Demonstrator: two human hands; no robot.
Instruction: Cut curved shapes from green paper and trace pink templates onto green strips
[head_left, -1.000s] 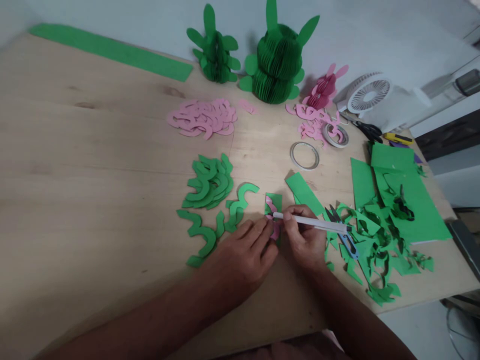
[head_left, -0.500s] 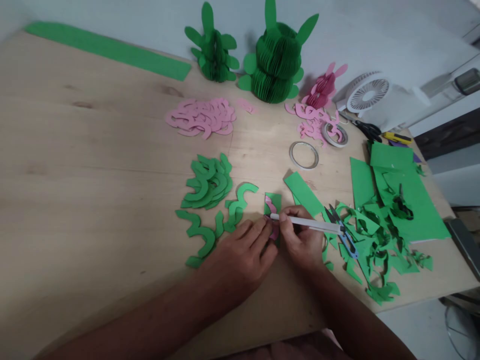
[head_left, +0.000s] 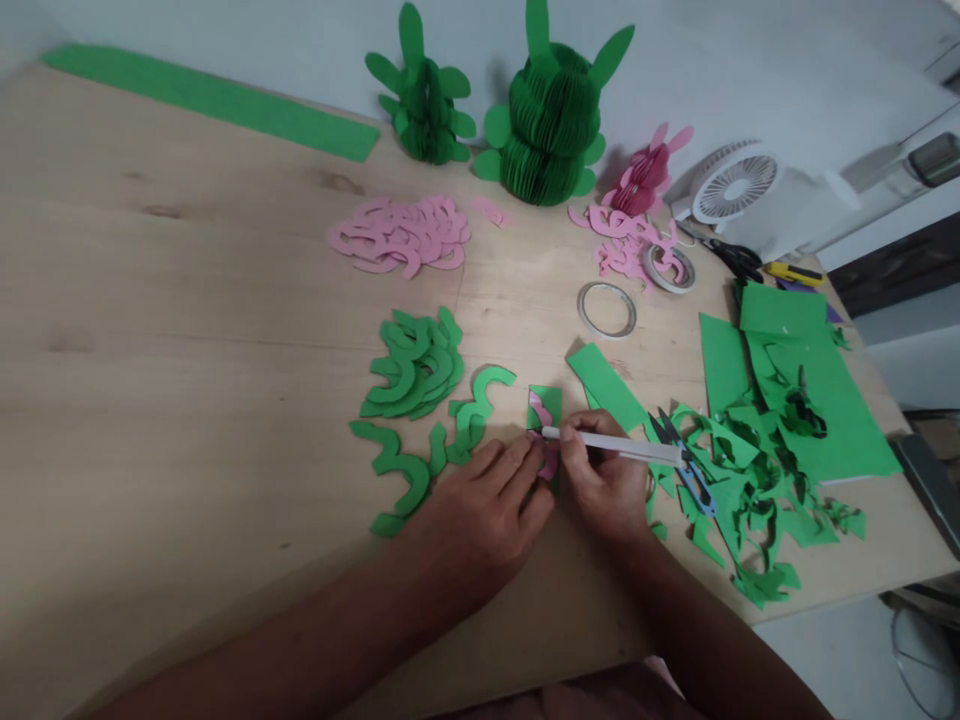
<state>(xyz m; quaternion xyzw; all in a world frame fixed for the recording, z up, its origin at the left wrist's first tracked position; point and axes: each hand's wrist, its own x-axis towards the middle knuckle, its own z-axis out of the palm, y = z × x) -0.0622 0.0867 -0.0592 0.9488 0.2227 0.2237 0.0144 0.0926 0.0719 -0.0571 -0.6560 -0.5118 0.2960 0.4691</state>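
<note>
My right hand (head_left: 604, 485) pinches a white pen (head_left: 616, 447), its tip resting on a pink curved template (head_left: 541, 412) that lies on a small green paper rectangle (head_left: 550, 400). My left hand (head_left: 484, 515) lies flat beside it, fingers stretched out and pressing the template and paper down onto the wooden table (head_left: 187, 330). Loose green curved cut-outs (head_left: 405, 465) lie just left of my left hand, with a pile of them (head_left: 416, 365) farther back.
Small blue-handled snips (head_left: 686, 470) lie in green scraps (head_left: 750, 490) at right, with green sheets (head_left: 802, 390) behind. Two tape rolls (head_left: 609, 310), pink cut-outs (head_left: 401, 235), green paper cacti (head_left: 551, 110), a pink one (head_left: 645, 180), a white fan (head_left: 731, 190) and scissors (head_left: 739, 262) stand at the back.
None of note: both hands stay on the template, with the pen tip shifted only slightly.
</note>
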